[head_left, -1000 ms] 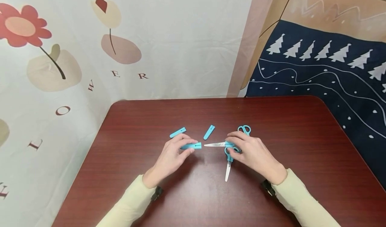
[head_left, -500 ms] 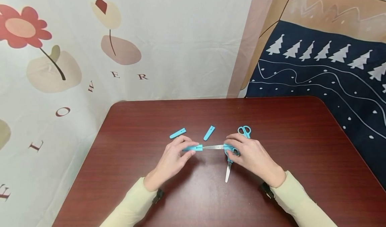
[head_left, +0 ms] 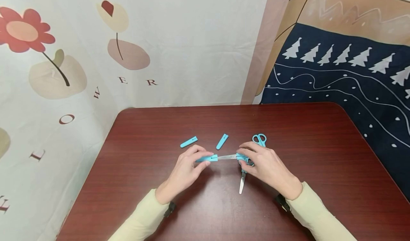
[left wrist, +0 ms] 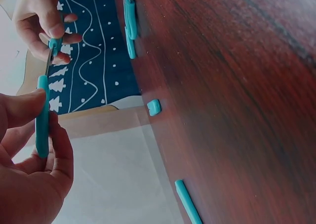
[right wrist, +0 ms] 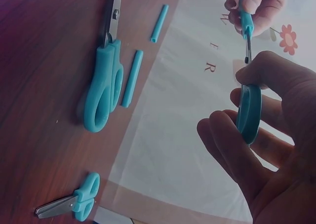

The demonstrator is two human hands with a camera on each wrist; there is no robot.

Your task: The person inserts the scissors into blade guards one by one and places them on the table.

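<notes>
Between the thumb and fingers of my left hand [head_left: 183, 173] is a light-blue scissor blade cover [head_left: 207, 158], its open end facing right. My right hand [head_left: 272, 167] pinches a pair of scissors [right wrist: 250, 113] by its blue handles, the blades level and pointing left. The tip of the blades has entered the cover; the part near the handles stays bare. In the right wrist view the held pair is raised off the table. A second pair of scissors [head_left: 242, 184] lies beneath my right hand, blades toward me. A third pair [head_left: 260, 139] lies behind that hand, partly hidden.
Two more blue blade covers lie beyond my hands, one at left [head_left: 189, 141] and one nearer the middle [head_left: 222, 141]. The dark red wooden table [head_left: 153, 127] meets printed cloth hangings [head_left: 198, 56] along its back edge.
A second ago the blade tip was apart from the cover. The cover has since moved right and the scissors slightly left and down, so the tip is now inside. The loose things kept their places.
</notes>
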